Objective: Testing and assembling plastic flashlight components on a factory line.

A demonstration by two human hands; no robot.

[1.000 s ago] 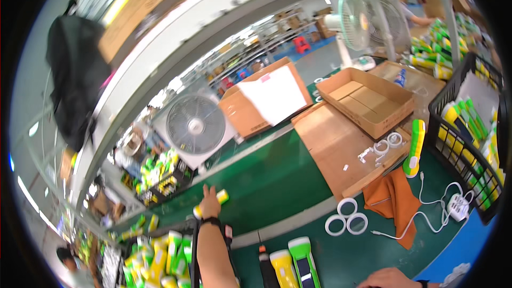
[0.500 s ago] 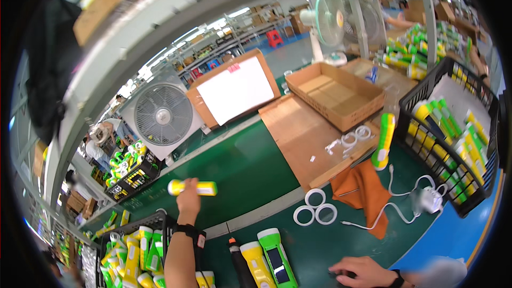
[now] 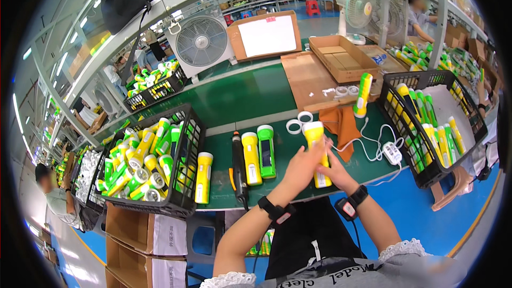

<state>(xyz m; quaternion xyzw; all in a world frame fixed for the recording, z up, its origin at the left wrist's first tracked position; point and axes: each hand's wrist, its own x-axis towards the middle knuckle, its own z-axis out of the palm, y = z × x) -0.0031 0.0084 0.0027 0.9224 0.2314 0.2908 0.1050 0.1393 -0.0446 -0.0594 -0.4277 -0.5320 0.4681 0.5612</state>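
Yellow flashlight [image 3: 313, 132], head view: at the tabletop [image 3: 221, 154] near edge, right of the green flashlight [image 3: 266, 152]. Left hand [image 3: 304, 167] fingers gripping it; right hand [image 3: 337, 173] against it, can't tell if gripping. Likely two-handed handling step; next move calls for steady support.

Glossy plastic is surrounding a matt orange cloth [image 3: 340, 134]

The orange cloth is looking soft, dull and creased. Left of it, the held yellow flashlight [image 3: 321, 179] is showing smooth, glossy plastic, while the white rings [image 3: 288, 129] are looking like smooth plastic too. Under the cloth, the green table [image 3: 221, 144] is showing a smooth face. Right of the cloth, the black crate [image 3: 421, 74] is showing hard, latticed plastic. Beyond the cloth, the open box [image 3: 345, 63] is showing matt cardboard, and the white sheet [image 3: 266, 37] is looking like flat paper.
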